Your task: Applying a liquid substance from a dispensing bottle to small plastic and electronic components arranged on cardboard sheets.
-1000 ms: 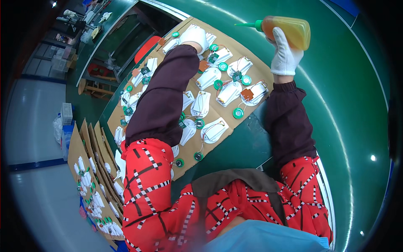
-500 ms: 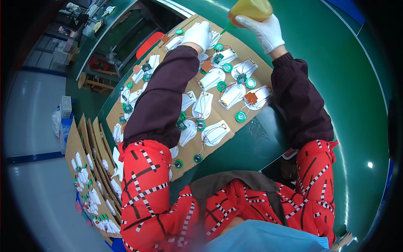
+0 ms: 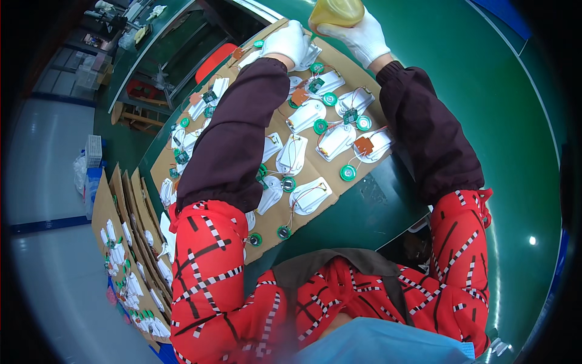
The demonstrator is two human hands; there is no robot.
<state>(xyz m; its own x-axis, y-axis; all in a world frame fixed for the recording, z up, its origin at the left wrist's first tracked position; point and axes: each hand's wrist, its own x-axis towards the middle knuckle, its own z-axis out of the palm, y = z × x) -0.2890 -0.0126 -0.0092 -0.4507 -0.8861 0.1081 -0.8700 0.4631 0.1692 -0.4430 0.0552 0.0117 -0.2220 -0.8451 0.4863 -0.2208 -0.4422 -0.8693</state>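
My left hand [image 3: 287, 43], in a white glove, is over the far end of a cardboard sheet [image 3: 339, 192]. Its fingers are curled down among white plastic housings; the fingertips and whatever they hold are hidden. Just right of it lies one white housing [image 3: 310, 56]. My right hand [image 3: 361, 40], also gloved in white, grips a translucent squeeze bottle [image 3: 337, 12] of yellowish liquid beyond the sheet's far right edge. The bottle is cut off by the top of the view. Several housings on the sheet have wires, small green circuit boards [image 3: 350, 116] and round green discs [image 3: 348, 173].
Under the sheet is a green tabletop [image 3: 515, 151]. At the left, several cardboard sheets [image 3: 121, 212] carrying similar parts stand side by side. A red stool [image 3: 216, 62] is past the table's far left edge, with a wooden stool [image 3: 138, 117] farther left.
My right hand has moved left with the bottle, toward my left hand, and the bottle's green nozzle has gone out of sight. My left hand has shifted slightly up and to the right.
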